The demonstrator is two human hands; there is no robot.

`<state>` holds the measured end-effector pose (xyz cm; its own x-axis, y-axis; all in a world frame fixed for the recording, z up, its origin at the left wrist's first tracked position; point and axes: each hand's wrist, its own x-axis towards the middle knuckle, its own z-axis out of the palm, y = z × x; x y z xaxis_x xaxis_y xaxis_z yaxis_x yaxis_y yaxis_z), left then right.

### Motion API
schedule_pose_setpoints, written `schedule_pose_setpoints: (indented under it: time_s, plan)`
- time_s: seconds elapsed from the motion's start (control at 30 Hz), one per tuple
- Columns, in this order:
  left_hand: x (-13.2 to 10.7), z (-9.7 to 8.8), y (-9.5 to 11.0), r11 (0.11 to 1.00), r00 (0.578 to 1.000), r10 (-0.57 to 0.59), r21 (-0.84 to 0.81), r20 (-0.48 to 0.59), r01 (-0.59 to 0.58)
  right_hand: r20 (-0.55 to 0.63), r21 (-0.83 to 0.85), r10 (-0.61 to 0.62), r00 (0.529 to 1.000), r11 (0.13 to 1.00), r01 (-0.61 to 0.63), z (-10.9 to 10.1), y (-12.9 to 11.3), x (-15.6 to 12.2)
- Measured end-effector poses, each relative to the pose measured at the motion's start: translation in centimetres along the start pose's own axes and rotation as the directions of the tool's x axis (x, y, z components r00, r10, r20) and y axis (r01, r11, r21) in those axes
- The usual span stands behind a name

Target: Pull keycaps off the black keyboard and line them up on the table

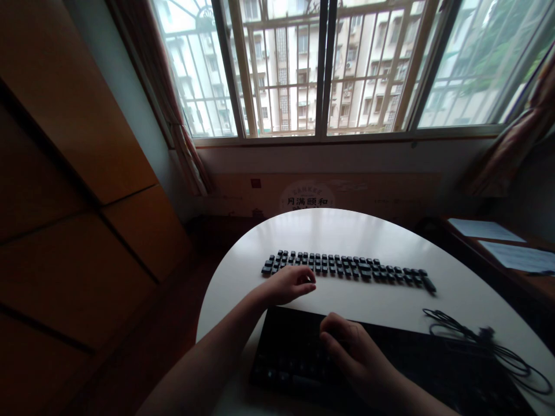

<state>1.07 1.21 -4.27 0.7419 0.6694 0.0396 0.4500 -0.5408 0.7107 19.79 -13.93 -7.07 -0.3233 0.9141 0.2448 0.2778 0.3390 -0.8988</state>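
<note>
On the white table, loose black keycaps stand in several long rows. My left hand is just in front of their left part, its fingers curled toward the thumb. Something dark shows between those fingertips, too small to name. Closer to me lies a black keyboard, with some keys visible along its near left side and a plain dark upper area. Over its left-middle part is my right hand, fingers bent and closed together. A thin line shows by its knuckles; whatever the fingertips hold is hidden.
A coiled black cable lies to the right of the keyboard on the round white table. Papers rest on a brown surface farther right. A wooden cabinet stands left, and a barred window is ahead.
</note>
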Motion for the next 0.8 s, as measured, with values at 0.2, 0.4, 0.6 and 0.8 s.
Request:
schedule_pose_setpoints:
  time_s: [0.2, 0.4, 0.6, 0.8]
  plan:
    - [-0.01, 0.11, -0.17, 1.0, 1.0, -0.008, 0.013, 0.027, 0.007, 0.014, -0.015, 0.002, 1.0, 1.0, -0.002, -0.1, 0.04, 0.05]
    - [-0.02, 0.15, -0.09, 1.0, 0.999, -0.016, 0.024, 0.046, 0.015, 0.027, -0.026, 0.004, 1.0, 1.0, -0.003, -0.08, 0.06, 0.1]
    - [0.01, 0.07, -0.03, 0.999, 0.999, 0.0, 0.041, 0.054, -0.002, 0.028, -0.039, -0.004, 1.0, 0.999, 0.005, 0.0, 0.01, 0.06]
    - [-0.09, 0.05, 0.07, 0.999, 0.998, 0.002, 0.047, 0.06, -0.005, 0.037, -0.042, -0.004, 0.999, 0.999, 0.005, -0.05, 0.16, 0.05]
